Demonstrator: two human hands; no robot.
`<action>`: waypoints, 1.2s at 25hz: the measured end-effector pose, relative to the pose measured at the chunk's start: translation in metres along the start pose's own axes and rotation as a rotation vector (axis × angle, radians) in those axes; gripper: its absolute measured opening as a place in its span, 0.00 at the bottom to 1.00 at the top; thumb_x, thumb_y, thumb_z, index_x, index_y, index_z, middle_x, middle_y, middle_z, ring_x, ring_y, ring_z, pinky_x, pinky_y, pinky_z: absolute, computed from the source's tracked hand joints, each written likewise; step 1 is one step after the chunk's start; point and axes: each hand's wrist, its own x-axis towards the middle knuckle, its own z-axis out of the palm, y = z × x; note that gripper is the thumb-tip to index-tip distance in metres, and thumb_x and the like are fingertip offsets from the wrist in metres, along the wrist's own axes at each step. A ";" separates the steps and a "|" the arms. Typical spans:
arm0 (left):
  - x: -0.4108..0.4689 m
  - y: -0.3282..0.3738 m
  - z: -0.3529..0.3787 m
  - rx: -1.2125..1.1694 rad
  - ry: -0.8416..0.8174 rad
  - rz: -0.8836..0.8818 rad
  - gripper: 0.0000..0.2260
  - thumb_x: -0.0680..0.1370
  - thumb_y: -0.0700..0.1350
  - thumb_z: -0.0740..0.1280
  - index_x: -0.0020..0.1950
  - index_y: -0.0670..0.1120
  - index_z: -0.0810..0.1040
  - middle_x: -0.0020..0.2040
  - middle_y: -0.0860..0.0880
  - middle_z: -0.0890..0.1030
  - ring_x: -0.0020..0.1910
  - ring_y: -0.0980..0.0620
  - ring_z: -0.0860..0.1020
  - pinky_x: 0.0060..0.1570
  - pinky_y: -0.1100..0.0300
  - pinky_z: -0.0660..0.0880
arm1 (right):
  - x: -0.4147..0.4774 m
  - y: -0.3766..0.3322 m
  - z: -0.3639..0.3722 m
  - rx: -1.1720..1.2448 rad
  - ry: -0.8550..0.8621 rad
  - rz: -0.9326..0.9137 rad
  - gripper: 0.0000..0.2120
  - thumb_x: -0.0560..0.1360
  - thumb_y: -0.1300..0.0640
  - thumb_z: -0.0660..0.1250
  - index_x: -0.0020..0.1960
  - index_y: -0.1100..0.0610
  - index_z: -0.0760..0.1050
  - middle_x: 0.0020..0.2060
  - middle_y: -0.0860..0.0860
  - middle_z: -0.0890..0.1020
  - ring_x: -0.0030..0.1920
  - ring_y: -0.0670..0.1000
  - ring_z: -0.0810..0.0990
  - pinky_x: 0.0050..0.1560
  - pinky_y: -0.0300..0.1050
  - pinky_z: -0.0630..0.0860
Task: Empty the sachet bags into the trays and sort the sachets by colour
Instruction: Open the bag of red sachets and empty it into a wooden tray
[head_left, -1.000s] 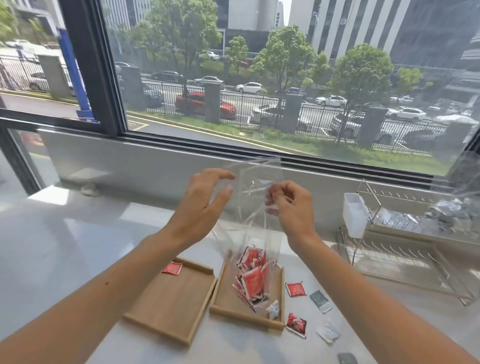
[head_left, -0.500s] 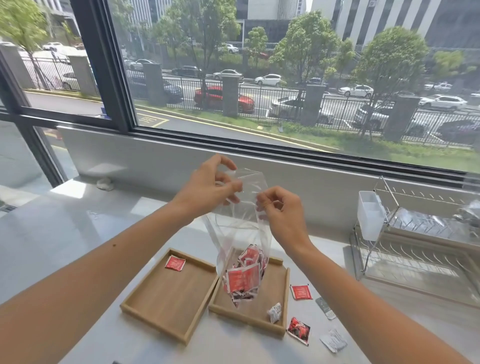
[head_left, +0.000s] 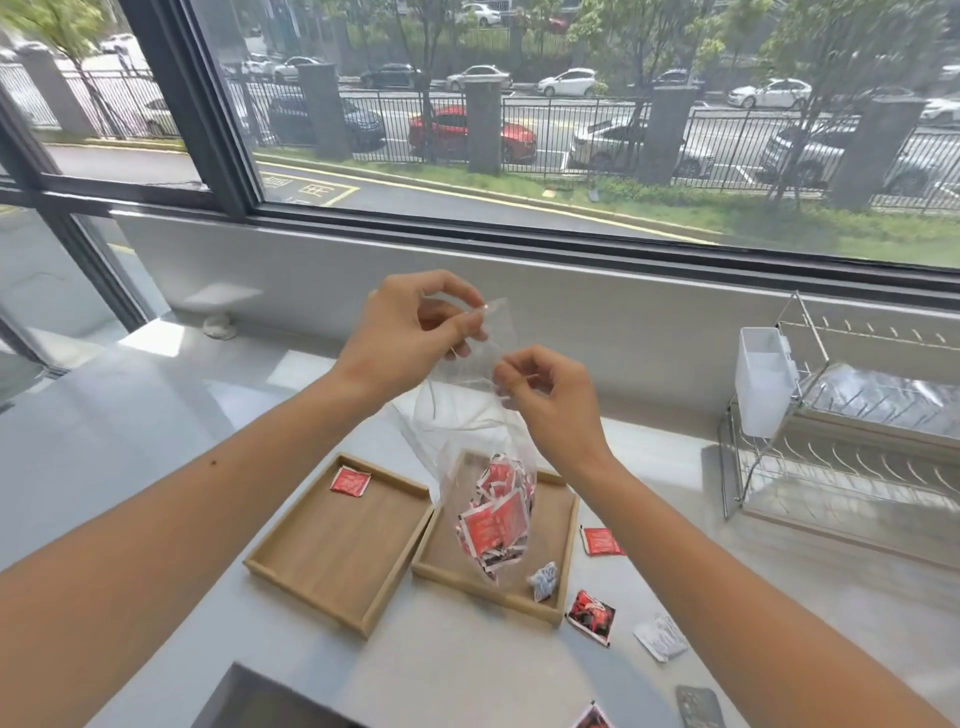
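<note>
A clear plastic sachet bag (head_left: 470, 415) hangs in the air above the right wooden tray (head_left: 563, 525), with several red sachets (head_left: 496, 522) bunched at its bottom. My left hand (head_left: 410, 332) pinches the bag's top edge. My right hand (head_left: 548, 400) pinches the opposite side of the mouth, slightly lower. The left wooden tray (head_left: 337, 545) holds one red sachet (head_left: 350, 481) in its far corner. A white sachet (head_left: 543, 580) lies in the right tray's near corner.
Loose sachets lie on the white counter right of the trays: red ones (head_left: 601, 541) (head_left: 590, 617), a white one (head_left: 661, 637) and a grey one (head_left: 698, 706). A metal dish rack (head_left: 852, 431) with a white cup (head_left: 763, 387) stands at the right. A dark sink edge (head_left: 260, 699) is near me.
My left hand has closed onto the bag's top edge. Both hands and the bag have come lower and the view has tilted down toward the counter.
</note>
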 end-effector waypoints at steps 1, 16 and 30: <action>-0.001 -0.003 0.003 -0.015 0.009 -0.013 0.04 0.77 0.40 0.71 0.51 0.45 0.82 0.39 0.48 0.86 0.33 0.53 0.82 0.37 0.63 0.78 | -0.002 0.009 -0.001 -0.011 -0.006 0.020 0.04 0.77 0.55 0.70 0.45 0.53 0.82 0.38 0.47 0.84 0.41 0.50 0.83 0.47 0.47 0.81; 0.004 -0.058 -0.047 -0.351 -0.080 -0.045 0.03 0.78 0.38 0.69 0.50 0.41 0.82 0.37 0.48 0.85 0.31 0.55 0.78 0.36 0.63 0.77 | -0.061 0.162 0.092 0.323 0.045 1.168 0.14 0.81 0.49 0.62 0.60 0.58 0.75 0.52 0.57 0.81 0.46 0.54 0.81 0.41 0.46 0.78; -0.002 -0.089 -0.104 -0.559 -0.191 -0.195 0.06 0.84 0.40 0.59 0.51 0.41 0.75 0.53 0.43 0.81 0.52 0.47 0.84 0.48 0.57 0.81 | -0.071 0.141 0.147 0.843 0.149 1.244 0.23 0.81 0.48 0.59 0.43 0.61 0.87 0.46 0.59 0.87 0.42 0.58 0.87 0.40 0.55 0.84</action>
